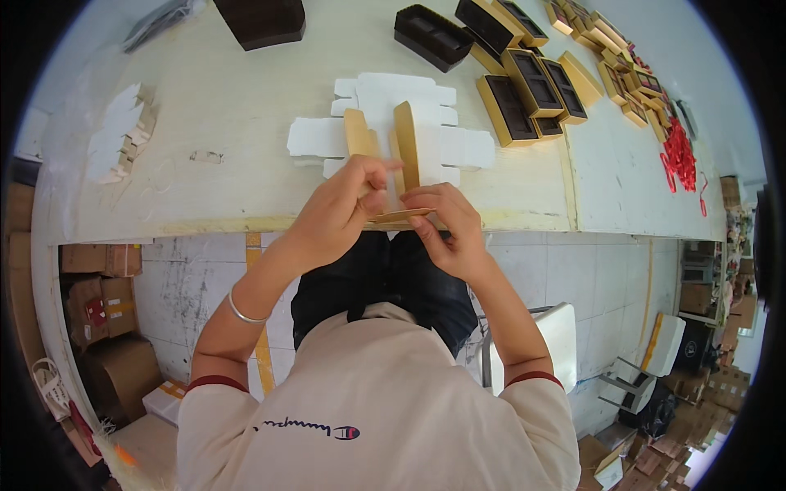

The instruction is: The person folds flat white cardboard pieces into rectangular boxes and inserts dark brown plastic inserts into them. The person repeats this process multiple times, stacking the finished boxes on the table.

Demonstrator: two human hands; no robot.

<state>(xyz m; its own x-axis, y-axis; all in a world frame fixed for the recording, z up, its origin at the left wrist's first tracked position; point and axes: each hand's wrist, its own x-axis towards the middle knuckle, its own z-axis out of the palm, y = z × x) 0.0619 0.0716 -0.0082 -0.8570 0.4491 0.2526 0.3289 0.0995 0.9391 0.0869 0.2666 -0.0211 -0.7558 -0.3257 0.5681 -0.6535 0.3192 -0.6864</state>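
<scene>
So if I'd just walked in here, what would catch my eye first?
Probably the two hands at the table's near edge: the left hand and right hand folding a gold cardboard box blank, its flaps standing up. Under it lies a stack of flat white blanks. Further right, rows of finished gold boxes with dark insides lead to a heap of red ribbons.

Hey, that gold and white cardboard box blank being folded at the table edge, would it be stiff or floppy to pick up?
The box blank is thin flat card, so probably light and somewhat bendy. Its folded gold panels stand upright, suggesting moderate stiffness along creases. Both hands, left hand and right hand, pinch it, so unheld flaps may spring open.
</scene>
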